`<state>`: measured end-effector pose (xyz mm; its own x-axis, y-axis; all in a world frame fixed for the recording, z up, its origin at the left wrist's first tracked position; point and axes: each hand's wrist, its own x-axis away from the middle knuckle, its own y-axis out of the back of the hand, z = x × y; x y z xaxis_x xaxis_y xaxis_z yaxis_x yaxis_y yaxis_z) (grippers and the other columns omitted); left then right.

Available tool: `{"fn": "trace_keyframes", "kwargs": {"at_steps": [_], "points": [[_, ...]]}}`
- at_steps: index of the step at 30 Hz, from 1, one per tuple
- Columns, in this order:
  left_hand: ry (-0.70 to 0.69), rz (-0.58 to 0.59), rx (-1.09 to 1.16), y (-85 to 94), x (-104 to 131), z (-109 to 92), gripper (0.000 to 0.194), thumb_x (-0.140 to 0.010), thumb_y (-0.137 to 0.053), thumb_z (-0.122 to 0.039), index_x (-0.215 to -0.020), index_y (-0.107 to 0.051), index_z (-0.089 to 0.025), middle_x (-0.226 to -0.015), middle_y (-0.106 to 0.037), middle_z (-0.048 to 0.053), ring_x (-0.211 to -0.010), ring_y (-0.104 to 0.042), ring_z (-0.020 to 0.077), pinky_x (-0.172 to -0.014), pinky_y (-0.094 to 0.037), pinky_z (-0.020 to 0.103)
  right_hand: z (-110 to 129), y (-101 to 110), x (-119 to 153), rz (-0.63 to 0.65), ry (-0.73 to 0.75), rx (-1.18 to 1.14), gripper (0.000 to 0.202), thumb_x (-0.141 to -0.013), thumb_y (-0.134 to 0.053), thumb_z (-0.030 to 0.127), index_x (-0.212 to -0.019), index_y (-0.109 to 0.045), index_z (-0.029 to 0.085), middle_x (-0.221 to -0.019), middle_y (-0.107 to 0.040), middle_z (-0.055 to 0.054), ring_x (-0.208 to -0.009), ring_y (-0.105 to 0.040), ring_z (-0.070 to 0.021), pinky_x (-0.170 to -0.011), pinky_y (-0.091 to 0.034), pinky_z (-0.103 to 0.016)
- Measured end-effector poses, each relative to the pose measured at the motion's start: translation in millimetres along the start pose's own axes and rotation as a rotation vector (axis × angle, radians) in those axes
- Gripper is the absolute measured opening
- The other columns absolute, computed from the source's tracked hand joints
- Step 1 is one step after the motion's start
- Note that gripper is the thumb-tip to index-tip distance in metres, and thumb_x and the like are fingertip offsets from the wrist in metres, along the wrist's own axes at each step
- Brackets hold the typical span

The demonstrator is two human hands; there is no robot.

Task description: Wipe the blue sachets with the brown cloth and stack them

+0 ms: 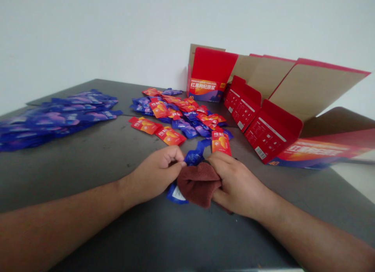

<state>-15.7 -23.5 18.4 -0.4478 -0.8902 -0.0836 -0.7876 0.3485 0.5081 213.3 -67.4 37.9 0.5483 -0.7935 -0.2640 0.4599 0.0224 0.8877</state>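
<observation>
Folded brown fabric cloth (197, 183): bunched over a glossy blue foil sachet (193, 157) that shows just beyond it, on the flat dark-grey bench (175, 240); a white-labelled blue end (177, 194) pokes out at the cloth's near left, whether of the same sachet cannot be told.
Left hand (162, 168): left of the cloth, its grip closed, thumb and finger pinching the sachet's edge.
Right hand (238, 182): at the cloth's right, its grip closed around the fabric.
Slick foil: a hard drag of cloth against so narrow a pinch could slip or crease the sachet.
Loose heap of flat red and blue foil packets (190, 123): beyond the cloth, near enough that a forward push could scatter it.
Spread stack of blue foil pouches (58, 115): well left of the cloth, with moving room between.
Open red printed cardboard boxes (265, 131): right of and beyond the cloth, narrowing that side; the nearest, close to the bench's right edge, could tip if knocked.
</observation>
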Motion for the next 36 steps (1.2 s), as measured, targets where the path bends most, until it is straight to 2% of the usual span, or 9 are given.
{"fn": "trace_keyframes", "kwargs": {"at_steps": [3, 9, 14, 19, 24, 30, 34, 36], "points": [[0.011, -0.001, 0.014, 0.1, -0.1, 0.4, 0.013, -0.089, -0.054, -0.026, -0.078, -0.055, -0.020, -0.071, -0.057, -0.004, -0.066, -0.051, 0.0131, -0.062, -0.040, 0.026, -0.9, -0.1, -1.0, -0.053, -0.041, 0.015, 0.020, -0.078, -0.065, 0.013, -0.086, -0.049, 0.022, -0.088, -0.056, -0.001, -0.083, -0.054, -0.0182, -0.068, -0.041, -0.029], [0.002, -0.008, -0.011, 0.3, 0.8, -0.4, 0.013, -0.089, -0.054, -0.026, -0.078, -0.057, -0.020, -0.072, -0.058, -0.003, -0.068, -0.053, 0.0139, -0.064, -0.041, 0.026, -0.6, -0.1, -1.0, 0.026, 0.020, -0.004, 0.019, -0.080, -0.064, 0.014, -0.092, -0.053, 0.021, -0.094, -0.059, -0.002, -0.085, -0.056, -0.0182, -0.072, -0.043, -0.030], [0.022, -0.003, 0.022, 0.2, 0.4, -0.7, 0.014, -0.088, -0.056, -0.027, -0.077, -0.056, -0.020, -0.070, -0.057, -0.004, -0.065, -0.051, 0.0131, -0.060, -0.040, 0.025, -0.9, 0.3, -1.1, -0.068, -0.039, 0.025, 0.019, -0.079, -0.063, 0.014, -0.087, -0.049, 0.022, -0.088, -0.057, -0.002, -0.083, -0.054, -0.0189, -0.069, -0.041, -0.030], [-0.012, -0.016, -0.012, 0.4, 0.1, -0.4, 0.013, -0.088, -0.055, -0.025, -0.077, -0.057, -0.020, -0.071, -0.059, -0.003, -0.067, -0.053, 0.0139, -0.064, -0.041, 0.025, 0.7, 0.2, -0.2, 0.031, 0.021, -0.004, 0.019, -0.080, -0.064, 0.014, -0.093, -0.053, 0.022, -0.095, -0.059, -0.002, -0.085, -0.055, -0.0181, -0.071, -0.043, -0.030], [0.002, -0.010, 0.013, 0.0, 0.3, 1.0, 0.012, -0.088, -0.055, -0.025, -0.078, -0.055, -0.020, -0.071, -0.057, -0.004, -0.066, -0.051, 0.0131, -0.063, -0.040, 0.025, -0.4, 0.1, -0.4, -0.047, -0.035, 0.009, 0.020, -0.078, -0.064, 0.013, -0.087, -0.049, 0.022, -0.089, -0.057, -0.001, -0.082, -0.054, -0.0182, -0.069, -0.041, -0.030], [0.004, -0.005, -0.004, 0.8, 0.0, -0.5, 0.013, -0.088, -0.054, -0.026, -0.078, -0.056, -0.020, -0.071, -0.057, -0.003, -0.067, -0.051, 0.0134, -0.064, -0.040, 0.026, 0.1, -0.1, -0.6, 0.012, 0.011, 0.002, 0.018, -0.079, -0.063, 0.013, -0.091, -0.052, 0.022, -0.091, -0.058, -0.001, -0.083, -0.055, -0.0179, -0.070, -0.042, -0.029], [0.025, -0.008, 0.029, 0.8, 0.3, -0.2, 0.013, -0.088, -0.055, -0.027, -0.077, -0.055, -0.020, -0.069, -0.056, -0.004, -0.064, -0.050, 0.0130, -0.061, -0.039, 0.025, -0.8, 0.2, -0.7, -0.056, -0.044, 0.025, 0.019, -0.078, -0.064, 0.014, -0.086, -0.049, 0.022, -0.088, -0.057, -0.001, -0.082, -0.055, -0.0186, -0.068, -0.041, -0.029], [0.021, -0.006, 0.028, 0.9, 0.6, 0.4, 0.014, -0.088, -0.055, -0.027, -0.077, -0.055, -0.020, -0.069, -0.057, -0.004, -0.064, -0.050, 0.0131, -0.061, -0.039, 0.025, -0.5, 0.4, -0.7, -0.050, -0.047, 0.021, 0.019, -0.078, -0.064, 0.014, -0.086, -0.049, 0.022, -0.089, -0.058, -0.002, -0.083, -0.055, -0.0188, -0.068, -0.042, -0.030]]}}
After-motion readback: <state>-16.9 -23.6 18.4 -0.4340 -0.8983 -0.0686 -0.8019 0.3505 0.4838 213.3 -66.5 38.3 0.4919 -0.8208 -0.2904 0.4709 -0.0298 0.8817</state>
